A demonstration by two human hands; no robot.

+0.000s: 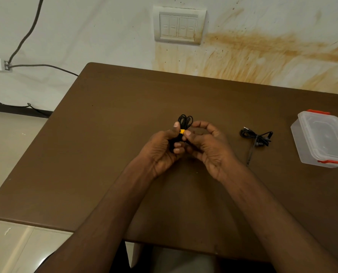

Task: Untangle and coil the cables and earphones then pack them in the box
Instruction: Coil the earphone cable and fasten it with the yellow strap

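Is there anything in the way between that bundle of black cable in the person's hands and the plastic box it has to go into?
Yes, two things. The black earphones lie on the table between the coiled cable and the box, though they can be passed over. The box's lid looks shut, its red clips down, so it must be opened first.

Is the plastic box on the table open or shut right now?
Shut. The clear plastic box has its lid seated on top, with the red clips down at both ends. Nothing shows inside through the clear lid.
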